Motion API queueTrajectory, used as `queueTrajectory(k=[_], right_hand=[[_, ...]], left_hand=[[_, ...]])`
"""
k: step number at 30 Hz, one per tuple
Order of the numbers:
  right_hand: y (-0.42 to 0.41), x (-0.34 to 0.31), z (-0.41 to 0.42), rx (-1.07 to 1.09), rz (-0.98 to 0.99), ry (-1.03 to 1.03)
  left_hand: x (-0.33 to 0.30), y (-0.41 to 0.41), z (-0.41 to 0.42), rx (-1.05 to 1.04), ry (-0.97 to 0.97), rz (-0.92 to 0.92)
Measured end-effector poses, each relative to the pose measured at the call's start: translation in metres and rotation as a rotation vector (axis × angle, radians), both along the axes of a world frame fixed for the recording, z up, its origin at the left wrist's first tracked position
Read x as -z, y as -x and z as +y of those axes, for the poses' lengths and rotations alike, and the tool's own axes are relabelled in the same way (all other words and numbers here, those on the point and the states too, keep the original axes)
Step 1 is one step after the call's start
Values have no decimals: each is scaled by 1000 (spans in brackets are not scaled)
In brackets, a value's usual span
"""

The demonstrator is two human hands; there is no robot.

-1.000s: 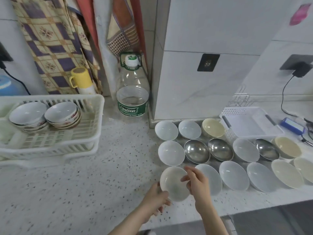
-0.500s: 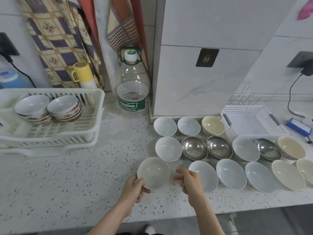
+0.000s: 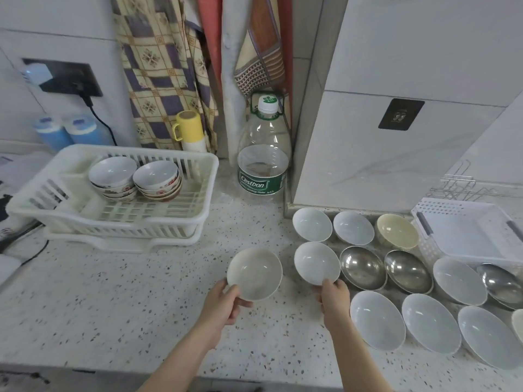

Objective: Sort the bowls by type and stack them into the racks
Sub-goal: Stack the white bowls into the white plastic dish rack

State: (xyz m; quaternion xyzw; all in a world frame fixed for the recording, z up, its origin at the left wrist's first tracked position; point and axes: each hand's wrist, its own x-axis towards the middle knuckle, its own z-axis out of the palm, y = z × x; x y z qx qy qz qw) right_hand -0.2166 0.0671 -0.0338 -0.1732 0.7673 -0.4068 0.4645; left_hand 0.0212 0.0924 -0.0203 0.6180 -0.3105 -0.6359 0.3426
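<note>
My left hand (image 3: 223,305) grips the near rim of an off-white bowl (image 3: 254,274) and holds it just above the speckled counter, left of the bowl rows. My right hand (image 3: 334,299) pinches the near rim of a white bowl (image 3: 316,263) that sits on the counter. To the right lie several more white bowls (image 3: 376,318), steel bowls (image 3: 362,267) and a cream bowl (image 3: 397,230). The white dish rack (image 3: 198,165) at the left holds two stacks of patterned bowls (image 3: 113,172). A white basket (image 3: 464,230) stands at the right.
A large water bottle (image 3: 264,165) and a yellow mug (image 3: 188,128) stand at the back by the hanging cloths. A wire rack (image 3: 458,185) sits behind the basket. A black cable (image 3: 34,256) runs beside the dish rack. The counter edge is near my arms.
My left hand has carried the off-white bowl leftward, away from the rows. My right hand let go of it and has moved onto the white bowl behind.
</note>
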Motion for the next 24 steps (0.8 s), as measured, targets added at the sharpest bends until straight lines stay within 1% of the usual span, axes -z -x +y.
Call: queueTrajectory(k=[5,9,13,17,19,24], right_hand=[[-26,-1,1,127,72,37],[-57,-15,2,188,53,103],[-92,-42,-11,212,49,213],[-133,-69,-33,177,55,372],[-156,-81,-48,151,49,434],[-212,-104,-79,-43,88,533]], left_hand=[[-9,-28,-11,57,21,58],[-19,-56,-24,109,70,106],[-37,-90,-42,104,135,131],[-64,-138,-62,68,204,71],[-77,-167,-75,15,235,41],[-99,-229,-101,-160,337,-24]])
